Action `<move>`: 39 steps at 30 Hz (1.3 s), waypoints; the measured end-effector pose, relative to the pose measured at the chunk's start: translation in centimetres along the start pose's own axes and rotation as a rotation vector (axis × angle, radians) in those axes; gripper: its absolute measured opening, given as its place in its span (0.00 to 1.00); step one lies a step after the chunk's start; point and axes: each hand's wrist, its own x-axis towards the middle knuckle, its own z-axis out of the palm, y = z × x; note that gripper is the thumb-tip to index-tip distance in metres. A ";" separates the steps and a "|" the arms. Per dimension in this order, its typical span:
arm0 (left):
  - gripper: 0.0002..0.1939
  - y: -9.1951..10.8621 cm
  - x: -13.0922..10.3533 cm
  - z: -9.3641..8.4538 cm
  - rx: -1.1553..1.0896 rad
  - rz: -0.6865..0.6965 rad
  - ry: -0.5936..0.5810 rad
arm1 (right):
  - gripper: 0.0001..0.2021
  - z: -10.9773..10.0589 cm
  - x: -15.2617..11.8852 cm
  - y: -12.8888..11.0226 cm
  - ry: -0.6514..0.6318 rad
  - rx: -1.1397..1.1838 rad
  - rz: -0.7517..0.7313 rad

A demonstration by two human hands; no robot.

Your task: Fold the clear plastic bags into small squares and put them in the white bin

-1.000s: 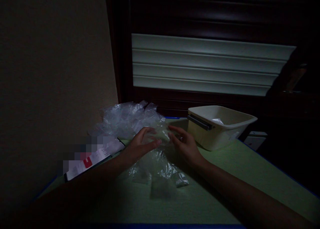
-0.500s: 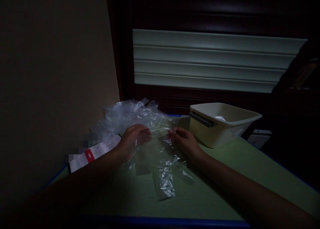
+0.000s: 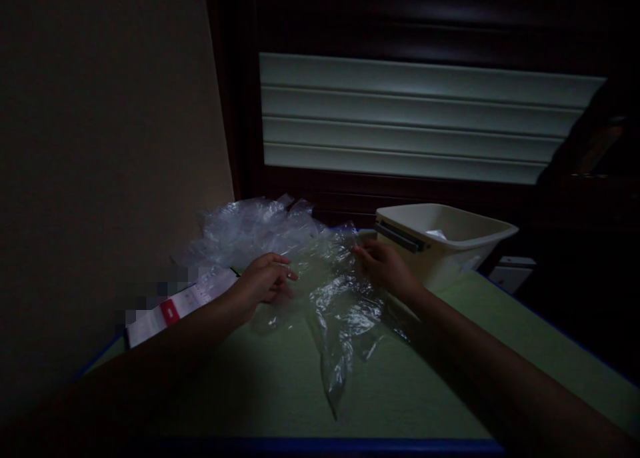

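Observation:
A crumpled clear plastic bag hangs from my right hand, whose thumb and fingers pinch its upper edge. Its lower end tapers to a point over the green tabletop. My left hand is closed, fingers bent, with thin see-through plastic at and below its fingertips. Whether that film belongs to the same bag is hard to make out in the dim light. Behind my left hand lies a heap of clear plastic bags.
To the right stands a cream bin with a grey handle and something pale inside. A white box with a red patch lies left, partly behind my left forearm. Past the table's right edge is a white object. A slatted panel rises behind.
My right hand has moved right and slightly up, pulling the plastic bag with it. The bag has bunched and lengthened downward. My left hand has shifted little, and the view has moved slightly.

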 end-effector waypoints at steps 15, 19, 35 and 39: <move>0.23 -2.4 -1.2 -0.3 0.842 0.481 -0.511 | 0.12 -0.4 -0.7 -2.0 -0.151 -0.238 0.153; 0.29 -2.5 -1.1 -0.4 1.047 0.422 -0.581 | 0.13 -1.0 -1.4 -2.9 -0.261 -0.489 0.182; 0.36 -1.4 -2.4 0.7 1.407 0.417 -0.525 | 0.12 0.8 -3.8 -6.3 -0.158 -0.962 -0.173; 0.35 -1.5 -2.4 0.9 1.431 0.406 -0.517 | 0.10 1.2 -4.7 -6.5 -0.389 -0.822 -0.232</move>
